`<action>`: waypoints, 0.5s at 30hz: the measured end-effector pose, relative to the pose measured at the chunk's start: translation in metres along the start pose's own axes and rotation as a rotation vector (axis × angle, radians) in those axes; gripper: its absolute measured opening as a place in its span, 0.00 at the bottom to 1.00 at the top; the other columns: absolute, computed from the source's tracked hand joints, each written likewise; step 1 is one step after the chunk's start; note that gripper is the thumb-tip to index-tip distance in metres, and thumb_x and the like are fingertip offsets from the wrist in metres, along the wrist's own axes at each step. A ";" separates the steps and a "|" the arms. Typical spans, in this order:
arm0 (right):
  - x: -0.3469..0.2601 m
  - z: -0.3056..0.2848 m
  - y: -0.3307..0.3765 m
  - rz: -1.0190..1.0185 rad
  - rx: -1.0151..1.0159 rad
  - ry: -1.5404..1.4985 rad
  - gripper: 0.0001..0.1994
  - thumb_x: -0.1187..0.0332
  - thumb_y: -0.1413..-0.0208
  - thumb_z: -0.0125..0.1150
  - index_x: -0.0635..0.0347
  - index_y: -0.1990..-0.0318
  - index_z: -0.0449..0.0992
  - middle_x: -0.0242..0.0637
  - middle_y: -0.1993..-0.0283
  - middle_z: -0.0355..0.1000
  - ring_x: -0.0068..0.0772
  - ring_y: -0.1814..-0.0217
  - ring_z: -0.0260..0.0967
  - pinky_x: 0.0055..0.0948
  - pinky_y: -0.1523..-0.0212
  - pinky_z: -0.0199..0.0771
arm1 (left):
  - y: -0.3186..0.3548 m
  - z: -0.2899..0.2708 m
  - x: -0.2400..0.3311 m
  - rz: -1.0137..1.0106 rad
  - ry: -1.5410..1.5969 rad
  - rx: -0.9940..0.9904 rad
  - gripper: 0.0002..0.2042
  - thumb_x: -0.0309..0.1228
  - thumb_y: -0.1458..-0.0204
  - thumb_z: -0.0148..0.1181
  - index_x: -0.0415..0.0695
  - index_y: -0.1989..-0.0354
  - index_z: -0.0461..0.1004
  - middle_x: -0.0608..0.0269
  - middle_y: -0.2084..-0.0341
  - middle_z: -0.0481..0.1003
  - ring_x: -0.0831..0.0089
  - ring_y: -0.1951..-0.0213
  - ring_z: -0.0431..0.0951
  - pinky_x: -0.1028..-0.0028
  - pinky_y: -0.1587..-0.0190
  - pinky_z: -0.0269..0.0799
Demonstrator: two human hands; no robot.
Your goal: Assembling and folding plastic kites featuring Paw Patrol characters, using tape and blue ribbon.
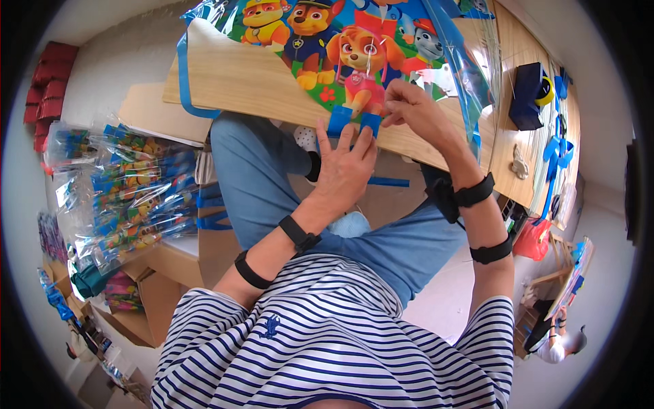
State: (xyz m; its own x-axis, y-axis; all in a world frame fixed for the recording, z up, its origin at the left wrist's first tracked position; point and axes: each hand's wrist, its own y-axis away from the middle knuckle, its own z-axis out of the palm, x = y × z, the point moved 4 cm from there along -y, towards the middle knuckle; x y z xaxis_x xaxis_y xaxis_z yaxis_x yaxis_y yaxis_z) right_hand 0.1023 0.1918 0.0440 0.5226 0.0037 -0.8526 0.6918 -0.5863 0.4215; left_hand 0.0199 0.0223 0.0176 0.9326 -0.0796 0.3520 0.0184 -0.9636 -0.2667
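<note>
Red boxes (pixel 51 92): stacked at the far left, well apart from both hands.
Packets (pixel 143 184): clear-wrapped and brightly printed, heaped left of the knees.
Ribbon (pixel 182 75): blue, curving over the left part of the counter (pixel 235 78).
Left hand (pixel 340 163): forearm slanting up from the lower left, back of the hand upward, fingers parted and reaching over the tabs; it seems to steady rather than grip. It serves best as the anchor, with light, even pressure so that nothing skews.
Blue tabs (pixel 338 121): two, side by side at the counter's near edge, by the sheet's lower end and at the left fingertips. Keeping them level and evenly spaced should give a neat result.
Sheet (pixel 361 82): printed with cartoon pups, lying on the counter beyond the tabs, glossy film at its right; best kept smooth and free of creases.
Right hand (pixel 409 112): forearm rising from the lower right, wrist bent inward, fingers curled narrow just beside the right-hand tab; whether they pinch anything, I cannot tell. Small fingertip moves suit it better than pulling.
Tape dispenser (pixel 535 95): dark, with a yellow roll, on the right.
Bow (pixel 558 153): blue, at the far right.
</note>
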 end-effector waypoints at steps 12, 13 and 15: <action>-0.020 0.013 -0.036 -0.302 -0.249 0.816 0.03 0.74 0.44 0.57 0.60 0.63 0.74 0.44 0.64 0.74 0.49 0.59 0.71 0.44 0.59 0.70 | 0.000 0.003 0.003 0.007 -0.081 -0.009 0.28 0.33 0.58 0.71 0.37 0.45 0.76 0.58 0.41 0.69 0.56 0.44 0.68 0.27 0.33 0.43; -0.018 0.014 -0.037 -0.301 -0.253 0.816 0.03 0.74 0.44 0.57 0.60 0.63 0.74 0.44 0.64 0.74 0.49 0.59 0.71 0.44 0.59 0.70 | 0.000 0.001 0.004 0.007 -0.075 -0.012 0.28 0.33 0.58 0.70 0.37 0.45 0.76 0.58 0.41 0.69 0.55 0.44 0.68 0.27 0.33 0.42; -0.015 0.017 -0.039 -0.272 -0.265 0.788 0.05 0.73 0.43 0.56 0.59 0.61 0.77 0.43 0.62 0.76 0.50 0.56 0.73 0.44 0.58 0.71 | 0.000 0.000 0.004 0.004 -0.067 -0.015 0.27 0.33 0.58 0.70 0.37 0.46 0.76 0.58 0.42 0.69 0.55 0.44 0.68 0.27 0.33 0.42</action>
State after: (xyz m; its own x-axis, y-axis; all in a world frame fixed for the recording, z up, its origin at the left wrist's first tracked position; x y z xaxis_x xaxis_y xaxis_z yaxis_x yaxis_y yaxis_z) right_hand 0.0592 0.2011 0.0351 0.4474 0.7321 -0.5137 0.8844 -0.2767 0.3759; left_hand 0.0235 0.0219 0.0184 0.9547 -0.0663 0.2900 0.0101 -0.9671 -0.2543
